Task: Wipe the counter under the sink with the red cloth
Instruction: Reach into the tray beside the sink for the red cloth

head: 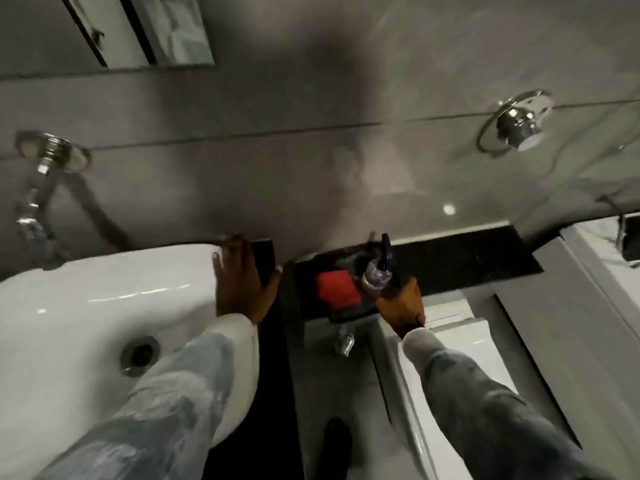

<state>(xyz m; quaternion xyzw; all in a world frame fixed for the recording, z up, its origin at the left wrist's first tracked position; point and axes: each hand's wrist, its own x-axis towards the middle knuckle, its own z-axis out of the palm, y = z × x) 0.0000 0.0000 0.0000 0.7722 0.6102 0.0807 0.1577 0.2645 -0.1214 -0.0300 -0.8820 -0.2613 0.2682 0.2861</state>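
Observation:
The red cloth point(336, 289) lies folded on a dark tray on the black counter ledge point(467, 258), right of the white sink point(86, 306). My left hand point(242, 275) rests flat, fingers spread, on the sink's right rim and the dark counter beside it, holding nothing. My right hand point(403, 303) is closed around a clear spray bottle point(377, 271) with a dark blue trigger head, held upright just right of the cloth. The view is blurred.
A chrome tap point(31, 202) hangs on the grey tiled wall above the sink. A chrome wall fitting point(517, 128) sits at the upper right. The white toilet cistern point(460, 334) is below my right arm. A mirror edge point(145, 29) is at the top left.

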